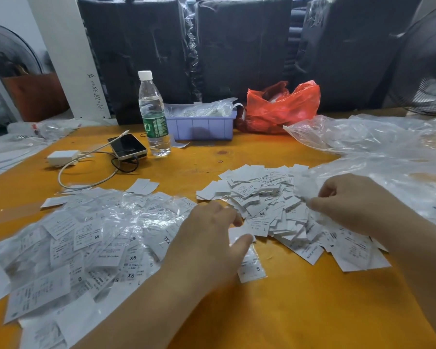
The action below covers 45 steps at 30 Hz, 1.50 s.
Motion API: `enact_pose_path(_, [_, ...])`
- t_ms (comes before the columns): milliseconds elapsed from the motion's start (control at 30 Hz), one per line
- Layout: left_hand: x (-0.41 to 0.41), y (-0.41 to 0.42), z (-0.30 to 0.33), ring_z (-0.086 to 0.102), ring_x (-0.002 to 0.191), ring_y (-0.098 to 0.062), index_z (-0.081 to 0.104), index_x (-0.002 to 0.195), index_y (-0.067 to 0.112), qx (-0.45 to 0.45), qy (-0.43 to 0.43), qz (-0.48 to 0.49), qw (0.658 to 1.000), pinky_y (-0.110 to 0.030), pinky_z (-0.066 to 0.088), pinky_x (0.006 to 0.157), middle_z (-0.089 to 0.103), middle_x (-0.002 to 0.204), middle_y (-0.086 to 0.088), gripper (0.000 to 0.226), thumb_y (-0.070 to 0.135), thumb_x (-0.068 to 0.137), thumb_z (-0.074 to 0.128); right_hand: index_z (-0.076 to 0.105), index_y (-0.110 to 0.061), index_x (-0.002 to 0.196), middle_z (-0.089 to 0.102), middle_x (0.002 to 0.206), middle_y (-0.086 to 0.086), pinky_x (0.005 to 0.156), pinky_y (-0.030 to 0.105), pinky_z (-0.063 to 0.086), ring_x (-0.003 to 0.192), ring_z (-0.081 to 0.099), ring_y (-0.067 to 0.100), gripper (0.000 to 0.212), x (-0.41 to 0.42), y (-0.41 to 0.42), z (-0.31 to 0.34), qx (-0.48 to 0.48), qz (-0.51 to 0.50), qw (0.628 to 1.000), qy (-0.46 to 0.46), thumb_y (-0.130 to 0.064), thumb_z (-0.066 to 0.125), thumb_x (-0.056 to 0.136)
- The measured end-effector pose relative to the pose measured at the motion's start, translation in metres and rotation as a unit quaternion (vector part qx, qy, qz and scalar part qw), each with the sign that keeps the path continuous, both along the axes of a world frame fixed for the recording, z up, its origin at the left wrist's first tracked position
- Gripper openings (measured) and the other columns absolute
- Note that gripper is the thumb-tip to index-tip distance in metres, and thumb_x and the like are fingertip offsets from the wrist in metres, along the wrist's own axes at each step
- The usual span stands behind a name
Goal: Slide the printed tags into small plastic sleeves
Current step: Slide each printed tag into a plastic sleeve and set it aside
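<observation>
Loose tags [264,205]: a heap of small white paper slips toward the right side of the desk [287,311], overlapping every way; black size letters show on some, among them XS, L and S, above lines of fine print too small for me to read.
Sleeved tags [96,240]: a wider, glossy heap toward the left edge, each white slip inside crinkled clear plastic; I can read M, XS, S and "MADE IN CHINA".
My left hand [209,238]: palm down between the two heaps, fingers loosely spread and reaching onto the near edge of the loose tags; my thumb lies across one sleeved tag [252,268] marked S. It grips nothing.
My right hand [350,200]: at the right rim of the loose heap, fingers curled, pinching a small clear sleeve [306,188], blurred and hard to make out.
Far edge of the desk: a water bottle [152,114], a phone [127,146] with a white charger [62,157], a lilac tray [202,125], a red bag [282,107].
</observation>
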State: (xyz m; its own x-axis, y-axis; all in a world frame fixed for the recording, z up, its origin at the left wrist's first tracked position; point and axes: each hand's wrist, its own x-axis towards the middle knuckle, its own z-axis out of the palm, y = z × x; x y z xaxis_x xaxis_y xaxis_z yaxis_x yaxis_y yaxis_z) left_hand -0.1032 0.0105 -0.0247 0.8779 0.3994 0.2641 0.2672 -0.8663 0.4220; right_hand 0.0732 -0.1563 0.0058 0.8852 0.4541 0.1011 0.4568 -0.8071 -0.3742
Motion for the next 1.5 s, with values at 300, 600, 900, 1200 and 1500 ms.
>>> enact_pose_path(300, [0.013, -0.017, -0.020, -0.004, 0.140, -0.007, 0.021, 0.143, 0.051, 0.068, 0.123, -0.116, 0.983, -0.041, -0.003, 0.116, 0.015, 0.157, 0.007, 0.059, 0.075, 0.089, 0.025, 0.063, -0.018, 0.079, 0.064, 0.083, 0.003, 0.059, 0.029, 0.042, 0.072, 0.057, 0.017, 0.019, 0.010, 0.002, -0.003, 0.036, -0.015, 0.997, -0.063, -0.018, 0.049, 0.090])
enact_pose_path(600, [0.011, -0.020, -0.014, 0.012, 0.141, -0.010, 0.033, 0.144, 0.036, 0.109, 0.079, -0.122, 0.983, -0.039, 0.000, 0.121, 0.029, 0.150, 0.016, 0.056, 0.063, 0.095, 0.031, 0.061, -0.013, 0.094, 0.061, 0.095, 0.006, 0.070, 0.033, 0.050, 0.084, 0.059, 0.026, 0.015, 0.015, -0.007, -0.009, -0.119, -0.060, 0.990, -0.044, -0.009, 0.052, 0.082])
enact_pose_path(900, [0.003, -0.023, 0.000, 0.034, 0.121, 0.003, 0.054, 0.134, 0.028, 0.022, -0.076, -0.135, 0.988, 0.003, 0.015, 0.092, 0.051, 0.133, 0.016, 0.038, 0.036, 0.097, 0.052, 0.064, -0.014, 0.095, 0.063, 0.094, 0.006, 0.073, 0.036, 0.054, 0.084, 0.061, 0.027, 0.019, 0.014, -0.006, -0.009, -0.102, -0.069, 0.990, -0.064, -0.006, 0.053, 0.081])
enact_pose_path(1200, [0.002, -0.023, 0.005, 0.062, 0.087, -0.003, 0.073, 0.100, 0.017, 0.033, -0.183, -0.110, 0.976, -0.004, 0.043, 0.082, 0.070, 0.096, 0.009, 0.024, 0.002, 0.082, 0.071, 0.057, -0.016, 0.122, 0.050, 0.125, 0.010, 0.091, 0.044, 0.041, 0.117, 0.040, 0.034, 0.036, 0.020, -0.007, -0.009, -0.134, -0.096, 0.983, -0.079, -0.016, 0.050, 0.087])
enact_pose_path(1500, [0.003, -0.023, 0.003, 0.060, 0.085, 0.003, 0.067, 0.103, 0.028, -0.008, -0.208, -0.104, 0.973, -0.012, 0.048, 0.075, 0.064, 0.082, 0.022, 0.030, 0.005, 0.083, 0.070, 0.055, -0.016, 0.118, 0.054, 0.115, 0.007, 0.088, 0.042, 0.050, 0.108, 0.050, 0.031, 0.034, 0.016, -0.007, -0.006, -0.121, -0.094, 0.988, -0.007, -0.019, 0.053, 0.084])
